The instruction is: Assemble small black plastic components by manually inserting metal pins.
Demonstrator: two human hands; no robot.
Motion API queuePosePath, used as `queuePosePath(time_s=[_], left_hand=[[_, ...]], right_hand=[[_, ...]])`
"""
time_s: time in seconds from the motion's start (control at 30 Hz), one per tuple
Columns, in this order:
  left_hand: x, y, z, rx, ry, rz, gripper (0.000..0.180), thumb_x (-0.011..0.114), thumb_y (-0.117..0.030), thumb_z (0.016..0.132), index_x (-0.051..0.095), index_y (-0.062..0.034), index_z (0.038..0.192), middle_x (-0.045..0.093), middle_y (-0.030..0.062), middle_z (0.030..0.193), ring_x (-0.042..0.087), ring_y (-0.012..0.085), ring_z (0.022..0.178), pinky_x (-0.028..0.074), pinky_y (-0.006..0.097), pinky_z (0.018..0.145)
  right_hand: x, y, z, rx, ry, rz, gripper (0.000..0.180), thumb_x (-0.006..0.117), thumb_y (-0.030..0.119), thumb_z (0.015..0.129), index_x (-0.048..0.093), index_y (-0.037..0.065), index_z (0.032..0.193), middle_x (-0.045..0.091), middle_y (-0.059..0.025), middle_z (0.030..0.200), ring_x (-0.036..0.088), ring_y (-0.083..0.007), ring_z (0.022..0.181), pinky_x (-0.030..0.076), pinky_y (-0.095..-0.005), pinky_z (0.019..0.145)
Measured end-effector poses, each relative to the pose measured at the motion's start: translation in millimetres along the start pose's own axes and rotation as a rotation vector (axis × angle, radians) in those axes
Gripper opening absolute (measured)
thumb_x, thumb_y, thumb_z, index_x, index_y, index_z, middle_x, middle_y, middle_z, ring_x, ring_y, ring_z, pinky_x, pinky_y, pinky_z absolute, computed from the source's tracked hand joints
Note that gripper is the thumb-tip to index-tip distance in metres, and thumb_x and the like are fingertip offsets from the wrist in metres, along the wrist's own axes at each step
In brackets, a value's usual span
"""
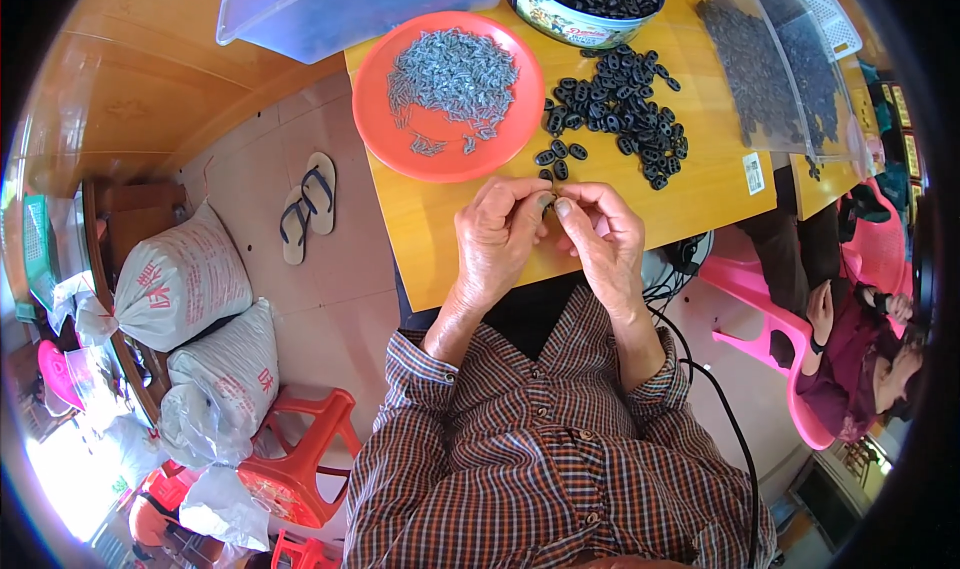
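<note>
Yellow wood makes up the desk [700,184], and an orange plate [400,144] of small grey metal pieces [455,74] sits on it. Just right of the plate lies a loose heap of black oval rings [625,104]. Below the plate, at the desk's near edge, the left hand [500,237] and right hand [602,234] meet fingertip to fingertip, each grip pinched on a small dark piece [547,201] held between them.
</note>
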State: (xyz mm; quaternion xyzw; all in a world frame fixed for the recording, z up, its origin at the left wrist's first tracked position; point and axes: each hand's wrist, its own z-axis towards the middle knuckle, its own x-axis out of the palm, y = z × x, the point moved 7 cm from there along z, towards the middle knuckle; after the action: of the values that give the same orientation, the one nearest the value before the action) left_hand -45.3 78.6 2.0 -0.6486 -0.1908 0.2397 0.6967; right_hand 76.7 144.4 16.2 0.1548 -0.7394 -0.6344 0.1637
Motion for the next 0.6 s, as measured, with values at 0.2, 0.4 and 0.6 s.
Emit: queuePosePath(time_s=[0.2,0.4,0.6], left_hand=[[2,1,0,-0.022,0.017,-0.023,0.010,0.062,0.000,0.086,0.064,-0.0008,0.095,0.062,0.0067,0.081,0.062,0.0098,0.057,0.050,0.023,0.050],[7,-5,0,0.075,0.064,0.104,0.013,0.063,0.002,0.083,0.065,-0.0014,0.096,0.062,0.0075,0.081,0.062,0.0109,0.059,0.050,0.024,0.052],[1,5,0,-0.128,0.052,-0.246,0.012,0.062,-0.002,0.087,0.066,0.0002,0.098,0.062,0.0036,0.078,0.060,0.0087,0.059,0.049,0.022,0.052]], right_hand=[[-6,-7,1,-0.009,0.084,-0.159,0.007,0.063,0.006,0.089,0.062,0.002,0.094,0.061,0.0012,0.073,0.056,-0.0039,0.060,0.041,-0.0164,0.052],[-4,8,1,-0.163,0.064,-0.368,0.004,0.062,-0.001,0.087,0.059,-0.002,0.089,0.060,0.0001,0.071,0.054,-0.0034,0.060,0.042,-0.0177,0.052],[-6,10,-2,-0.110,0.086,-0.444,0.007,0.063,0.001,0.085,0.059,-0.003,0.089,0.058,-0.0014,0.067,0.054,-0.0040,0.055,0.044,-0.0185,0.050]])
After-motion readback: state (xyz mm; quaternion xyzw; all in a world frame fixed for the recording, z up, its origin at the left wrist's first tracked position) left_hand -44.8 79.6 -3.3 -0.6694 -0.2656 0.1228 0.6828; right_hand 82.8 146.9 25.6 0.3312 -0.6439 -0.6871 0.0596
